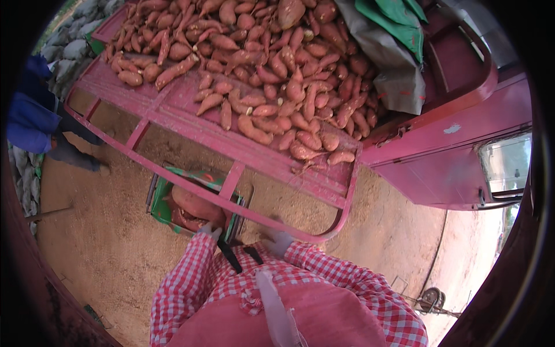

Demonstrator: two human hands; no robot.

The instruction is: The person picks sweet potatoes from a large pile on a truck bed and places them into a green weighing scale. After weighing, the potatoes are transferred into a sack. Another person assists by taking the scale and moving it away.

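Note:
Below the truck rail, a green bag [161, 200] stands on the ground in a frame, its mouth spread and large sweet potatoes [199, 204] inside. My left hand [210, 230], in a greyish glove, is at the bag's near rim beside the sweet potatoes; its fingers are too small and blurred to show a grip. My right hand [277, 243], also gloved and blurred, is low beside the pink metal rail [256, 214], right of the bag. Whether it touches anything is unclear. A broad heap of sweet potatoes [269, 78] covers much of the pink truck bed [182, 113].
Grey sheeting [396, 73] and green sacking [390, 19] hang beside the heap at the upper right. The truck's cab door [438, 173] juts out on the right. A person in blue [32, 112] stands at the left near stacked filled sacks [76, 47]. A wheel [432, 299] lies lower right.

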